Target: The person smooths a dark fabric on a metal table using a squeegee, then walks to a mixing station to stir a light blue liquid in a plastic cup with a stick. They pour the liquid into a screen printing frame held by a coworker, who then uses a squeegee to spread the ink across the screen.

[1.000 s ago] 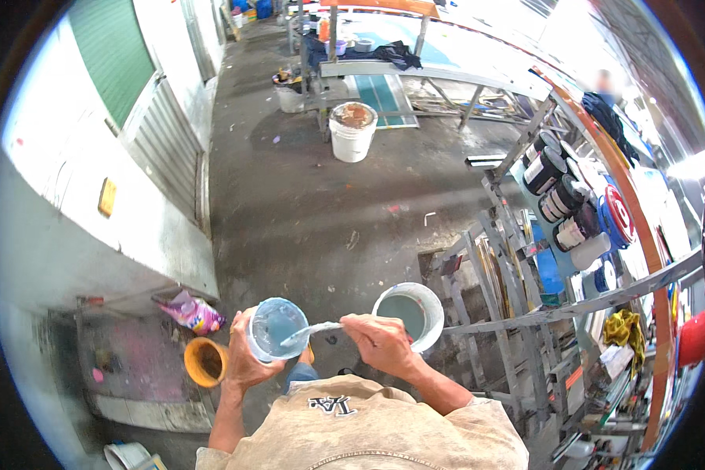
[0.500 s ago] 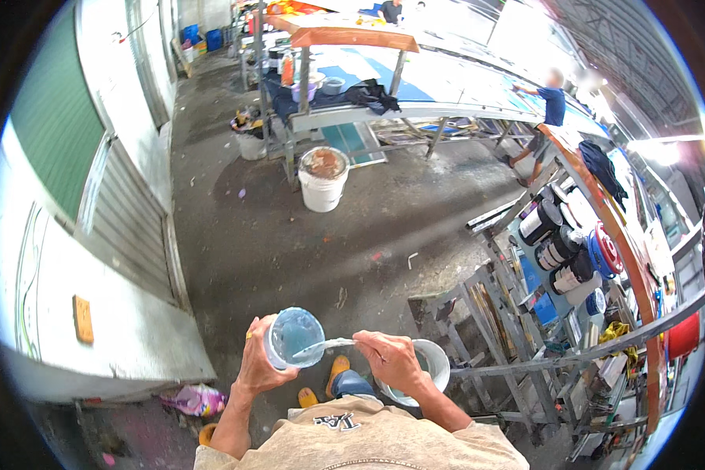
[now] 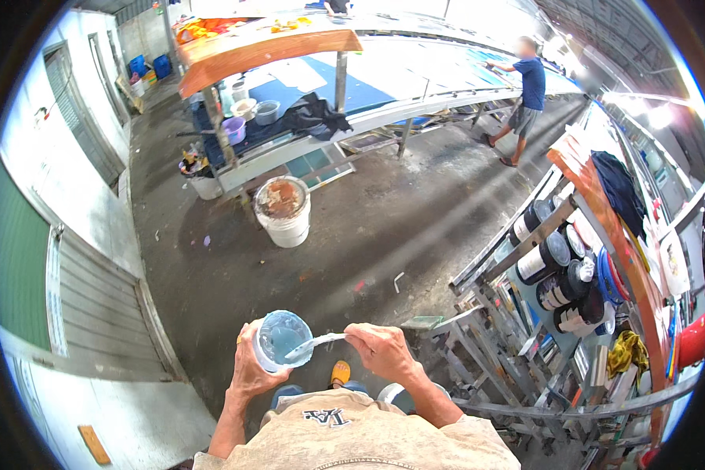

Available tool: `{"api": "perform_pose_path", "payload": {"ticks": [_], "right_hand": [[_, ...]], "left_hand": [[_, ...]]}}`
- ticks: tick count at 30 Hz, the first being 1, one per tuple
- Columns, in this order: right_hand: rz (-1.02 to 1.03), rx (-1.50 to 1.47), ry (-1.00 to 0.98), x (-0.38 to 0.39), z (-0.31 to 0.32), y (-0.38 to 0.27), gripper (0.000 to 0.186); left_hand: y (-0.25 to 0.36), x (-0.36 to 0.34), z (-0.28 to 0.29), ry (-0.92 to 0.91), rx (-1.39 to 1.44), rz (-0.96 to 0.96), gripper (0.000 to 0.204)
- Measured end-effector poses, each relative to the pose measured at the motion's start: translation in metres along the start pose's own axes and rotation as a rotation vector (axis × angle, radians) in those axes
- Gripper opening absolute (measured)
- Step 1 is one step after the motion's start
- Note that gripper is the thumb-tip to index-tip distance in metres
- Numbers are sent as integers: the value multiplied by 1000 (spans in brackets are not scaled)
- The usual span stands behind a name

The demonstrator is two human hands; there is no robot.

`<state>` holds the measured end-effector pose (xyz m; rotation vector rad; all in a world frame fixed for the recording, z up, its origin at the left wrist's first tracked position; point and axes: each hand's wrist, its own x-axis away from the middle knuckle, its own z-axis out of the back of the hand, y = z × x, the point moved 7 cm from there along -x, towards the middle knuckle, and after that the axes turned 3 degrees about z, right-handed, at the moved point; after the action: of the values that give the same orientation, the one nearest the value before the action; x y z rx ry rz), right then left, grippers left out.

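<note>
My left hand (image 3: 254,364) is wrapped round a clear plastic container (image 3: 283,338) of pale blue-grey liquid, held out in front of my chest. My right hand (image 3: 376,352) grips the end of a pale, smeared stirring stick (image 3: 321,339), whose other end dips into that container. Below and to the right, a white bucket (image 3: 393,398) is mostly hidden behind my right forearm and shirt. One yellow sandal (image 3: 341,369) shows beneath my hands.
A long printing table (image 3: 392,69) crosses ahead, a lidded white bucket (image 3: 282,227) before it. A person (image 3: 531,86) in blue stands alongside it. At right, metal racks (image 3: 486,352) hold several dark tubs (image 3: 542,258). A corrugated door (image 3: 102,298) is on the left wall.
The view has swung up and rightward, showing more of the table and the person. The bucket below my right hand is now mostly covered. Both hands still hold container and stick.
</note>
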<state>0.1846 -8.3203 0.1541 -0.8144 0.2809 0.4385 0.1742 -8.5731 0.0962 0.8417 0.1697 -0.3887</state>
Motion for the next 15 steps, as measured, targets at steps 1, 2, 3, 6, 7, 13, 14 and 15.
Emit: {"api": "perform_pose_path", "payload": {"ticks": [1,2,3,6,7,13,14,15], "right_hand": [[-3,18,14,-12,6,11,13],[-11,8,41,-20,11,21,14],[-39,-5,67,-28,15,31,14],[-123,-31,133,-54,23,61,14],[-145,-29,165,-61,23,71,14],[-263,31,348,-123,37,124,12],[-315,8,378,-130,35,134,12],[-341,20,407,-141,40,138,11]], "left_hand": [[-2,-20,-6,-8,20,-3,102],[-4,-38,-12,-16,39,-5,102],[-6,-57,-17,-25,57,-7,102],[-15,-110,-33,-52,115,-44,101],[-18,-127,-38,-68,141,-58,101],[-47,-234,-67,-153,292,-109,98],[-55,-249,-74,-180,266,-125,99],[-55,-268,-76,-206,273,-150,98]]}}
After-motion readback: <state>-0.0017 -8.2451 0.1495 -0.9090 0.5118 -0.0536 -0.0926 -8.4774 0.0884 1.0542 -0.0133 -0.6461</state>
